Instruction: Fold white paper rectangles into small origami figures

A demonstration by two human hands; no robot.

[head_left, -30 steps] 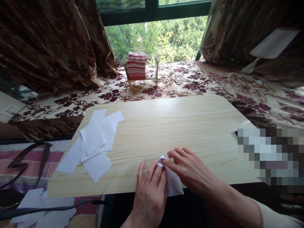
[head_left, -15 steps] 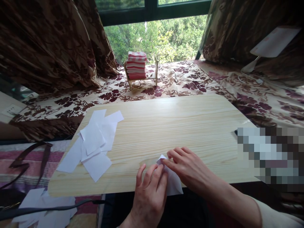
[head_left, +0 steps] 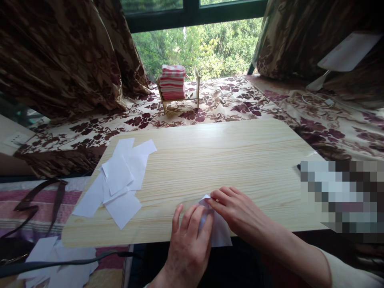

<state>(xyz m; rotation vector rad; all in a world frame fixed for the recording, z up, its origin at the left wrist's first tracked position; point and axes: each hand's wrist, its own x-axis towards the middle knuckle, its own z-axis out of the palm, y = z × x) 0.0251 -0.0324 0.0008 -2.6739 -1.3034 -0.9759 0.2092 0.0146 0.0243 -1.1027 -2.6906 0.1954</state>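
Observation:
A small sheet of white paper (head_left: pixel 221 234) with a folded, pointed far corner lies at the table's near edge, its lower part reaching over that edge. My left hand (head_left: pixel 189 240) covers the paper's left side, thumb and curled fingers closed on it. From the right, my right hand (head_left: pixel 235 206) has its fingertips pinched on the paper just beside the point. Both hands hide much of the middle of the sheet. Farther left on the table is a loose pile of white paper pieces (head_left: pixel 117 174).
The light wooden table (head_left: pixel 216 156) stands before a window seat. On the seat are a small rack (head_left: pixel 198 90) with striped folded cloths (head_left: pixel 172 83) and a white lamp (head_left: pixel 349 52). More paper pieces (head_left: pixel 70 258) lie at lower left near a dark strap. A blurred-out patch covers the right edge.
My left fingers have shifted slightly on the paper, opening a small gap by the thumb. The right hand stays almost where it was, at the folded tip.

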